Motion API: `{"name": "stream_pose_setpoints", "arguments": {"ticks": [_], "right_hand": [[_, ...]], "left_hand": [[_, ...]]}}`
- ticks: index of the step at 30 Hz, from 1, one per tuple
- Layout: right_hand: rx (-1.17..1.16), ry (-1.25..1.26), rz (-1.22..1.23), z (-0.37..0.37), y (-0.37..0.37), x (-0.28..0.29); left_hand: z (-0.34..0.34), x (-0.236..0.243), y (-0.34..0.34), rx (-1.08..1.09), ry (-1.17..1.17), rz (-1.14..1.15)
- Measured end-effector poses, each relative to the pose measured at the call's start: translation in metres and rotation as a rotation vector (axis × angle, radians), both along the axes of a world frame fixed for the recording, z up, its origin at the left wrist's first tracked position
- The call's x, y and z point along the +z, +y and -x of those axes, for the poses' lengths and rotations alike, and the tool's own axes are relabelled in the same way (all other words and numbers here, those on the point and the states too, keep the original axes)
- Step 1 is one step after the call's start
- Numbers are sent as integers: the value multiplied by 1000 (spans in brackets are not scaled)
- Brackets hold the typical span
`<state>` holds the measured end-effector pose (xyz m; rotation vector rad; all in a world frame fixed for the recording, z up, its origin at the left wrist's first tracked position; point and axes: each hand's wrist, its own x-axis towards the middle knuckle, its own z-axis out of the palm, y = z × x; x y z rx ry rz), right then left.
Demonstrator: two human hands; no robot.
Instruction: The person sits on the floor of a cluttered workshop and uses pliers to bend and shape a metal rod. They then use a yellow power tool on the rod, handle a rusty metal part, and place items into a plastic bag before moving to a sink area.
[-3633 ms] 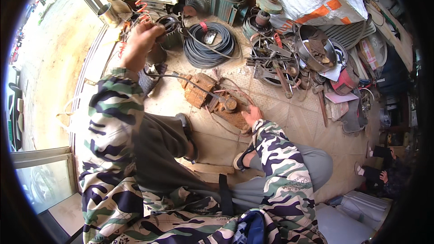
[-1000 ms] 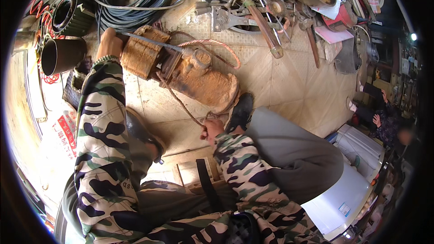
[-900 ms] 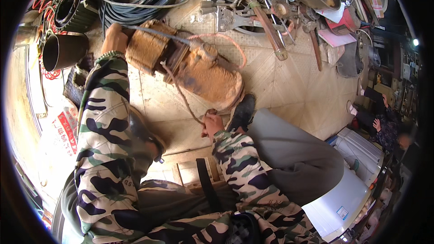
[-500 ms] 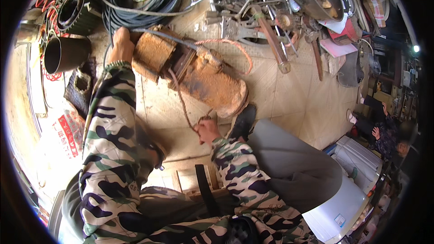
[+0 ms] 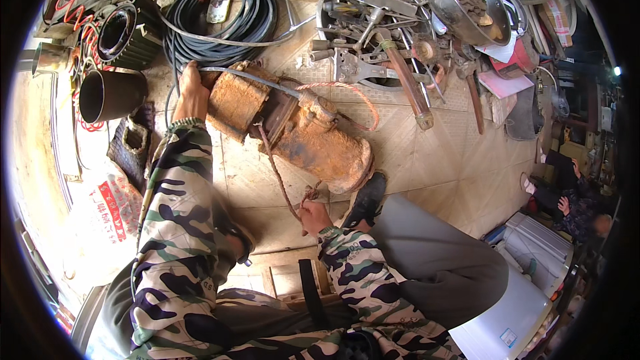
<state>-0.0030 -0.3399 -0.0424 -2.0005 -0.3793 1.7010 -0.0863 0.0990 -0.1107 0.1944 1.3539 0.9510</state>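
A rust-caked pump (image 5: pixel 327 143) lies on its side on the tiled floor in front of me, its brown crust thick over both ends. My left hand (image 5: pixel 191 97) grips its left end, where part of the fingers is hidden. A grey cable (image 5: pixel 257 79) runs across the pump's top near that hand. From the pump's middle a brown twisted rope (image 5: pixel 277 170) comes toward me. My right hand (image 5: pixel 315 218) is closed on this rope near its knotted end, just short of the pump's right part. An orange cord (image 5: pixel 363 95) loops behind the pump.
Coiled black cable (image 5: pixel 263 17) lies at the back left, beside a dark cylinder (image 5: pixel 112 95) and a ribbed motor housing (image 5: pixel 130 37). A basin of tools (image 5: pixel 323 17), with a hammer (image 5: pixel 407 83), is behind the pump. Another person (image 5: pixel 577 193) sits at far right.
The whole scene sits lower and a little to the right in the picture. My right hand has drawn slightly toward me with the rope; my left hand stays at the pump's end.
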Motion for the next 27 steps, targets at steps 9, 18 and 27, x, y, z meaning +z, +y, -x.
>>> {"name": "stream_pose_setpoints", "arguments": {"ticks": [9,18,27], "right_hand": [[142,-131,51,-1,5,-14],[57,166,49,-44,46,54],[128,935,-22,11,73,114]], "left_hand": [[17,12,-23,-253,-470,105],[-16,24,-1,-54,50,35],[-6,21,-4,-25,141,2]]}}
